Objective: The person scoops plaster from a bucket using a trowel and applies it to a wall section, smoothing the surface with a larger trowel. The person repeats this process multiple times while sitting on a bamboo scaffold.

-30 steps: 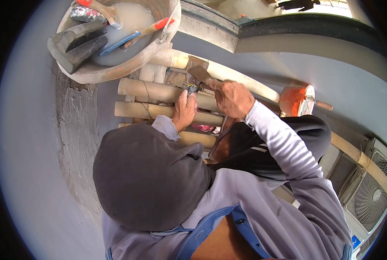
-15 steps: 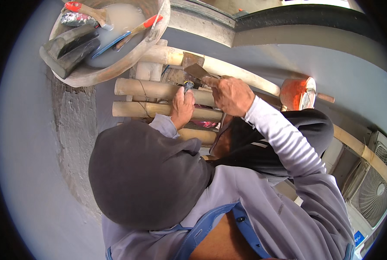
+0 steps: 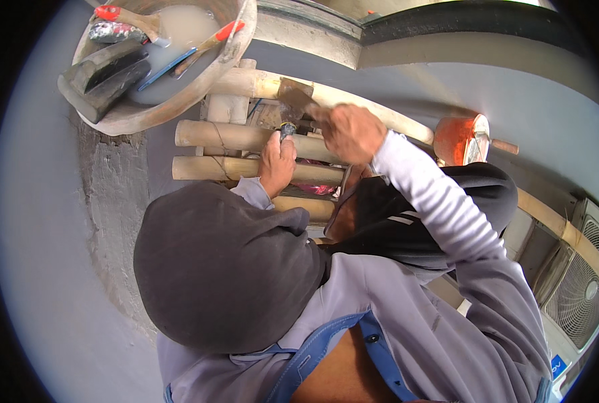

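My left hand is closed round the dark handle of a putty knife with a yellow ring at its top. Its blade, smeared with something brownish, points away from me and is partly covered. My right hand grips a second putty knife, whose flat blade lies across the first one's blade, seemingly touching it. Both hands are above bamboo poles tied with wire. My right hand's fingers are a little blurred.
At the far left, a whitish bucket holds cloudy water, brushes and a dark trowel-like block. An orange-stained container with a wooden-handled tool stands at the right. An air-conditioner unit is at the lower right. Grey walls enclose the platform.
My right hand has moved slightly left and away from me, sliding its putty knife along the other blade. My left hand has shifted a little left; the view has moved slightly.
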### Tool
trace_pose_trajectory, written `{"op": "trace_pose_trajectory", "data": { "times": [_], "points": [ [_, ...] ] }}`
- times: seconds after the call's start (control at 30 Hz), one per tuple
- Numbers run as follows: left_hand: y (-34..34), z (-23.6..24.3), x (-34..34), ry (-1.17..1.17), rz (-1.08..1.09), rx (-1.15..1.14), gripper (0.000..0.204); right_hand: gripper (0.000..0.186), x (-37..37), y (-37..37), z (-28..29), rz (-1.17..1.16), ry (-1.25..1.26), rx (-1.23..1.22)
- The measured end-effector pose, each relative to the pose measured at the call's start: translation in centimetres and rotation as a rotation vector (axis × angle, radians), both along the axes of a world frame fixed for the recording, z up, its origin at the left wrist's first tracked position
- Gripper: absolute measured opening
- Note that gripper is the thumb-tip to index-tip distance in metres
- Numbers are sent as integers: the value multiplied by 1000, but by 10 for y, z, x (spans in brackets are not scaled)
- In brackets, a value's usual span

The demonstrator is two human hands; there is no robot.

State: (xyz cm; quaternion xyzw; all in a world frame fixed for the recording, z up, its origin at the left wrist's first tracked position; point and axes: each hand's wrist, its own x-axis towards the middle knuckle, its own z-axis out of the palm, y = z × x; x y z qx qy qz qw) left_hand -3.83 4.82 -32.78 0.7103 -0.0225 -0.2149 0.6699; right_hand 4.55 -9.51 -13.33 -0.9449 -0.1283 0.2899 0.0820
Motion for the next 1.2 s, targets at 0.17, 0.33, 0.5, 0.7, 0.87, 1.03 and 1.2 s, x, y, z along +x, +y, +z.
{"op": "trace_pose_trajectory", "data": {
  "times": [0.17, 0.33, 0.5, 0.7, 0.87, 1.03, 1.2],
  "points": [
    [1, 33, 14, 213, 17, 6, 24, 43, 8, -2, -3, -18, 26, -54],
    [5, 41, 15, 285, 7, 24, 28, 41, -17, -4, 9, -6, -10, 58],
    [8, 37, 14, 239, 6, 0, 28, 43, 6, -8, -9, -50, 32, 45],
    [11, 57, 23, 431, 5, -85, 25, 42, 5, -16, -8, -45, 46, 14],
    [15, 52, 19, 347, 51, -124, 21, 36, -11, -20, -3, -58, 68, -40],
    [13, 57, 20, 588, 97, -355, 17, 39, 18, -20, -13, -97, 31, 63],
    [18, 3, 6, -66, -17, 30, 16, 41, -5, -29, -3, -25, 20, 3]
  ]
}}
